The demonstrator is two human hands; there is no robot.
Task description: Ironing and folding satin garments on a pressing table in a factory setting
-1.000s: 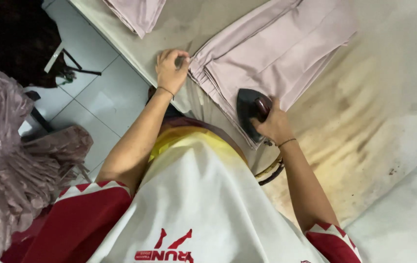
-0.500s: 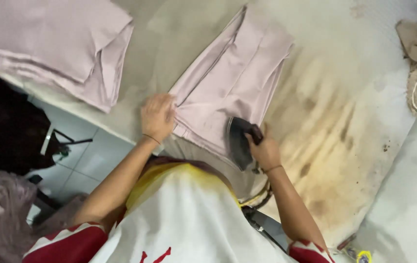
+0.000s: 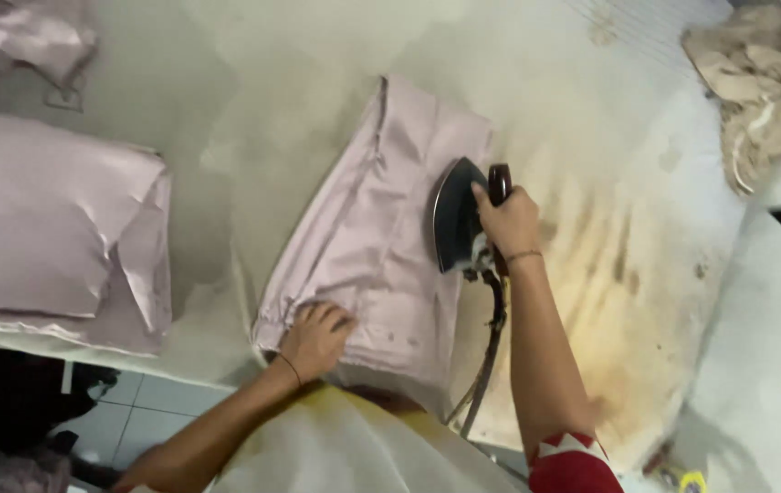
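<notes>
Head view: right hand (image 3: 506,222) grips dark iron (image 3: 460,217); left hand (image 3: 314,338) (flat, fingers spread) pins smooth mauve cloth (image 3: 381,237).

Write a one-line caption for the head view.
Right hand presses a dark iron onto pale pink fabric while left hand pins its near edge.

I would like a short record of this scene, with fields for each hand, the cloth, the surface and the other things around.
Left hand: left hand lies flat on the near end of the folded pale pink garment.
Right hand: right hand grips the handle of the dark iron, which sits on the garment's right edge.
Cord: cord hangs from the iron toward the person.
Surface: stained ironing table.
Left side: stack of folded pink cloth.
Far right corner: crumpled beige cloth.
</notes>
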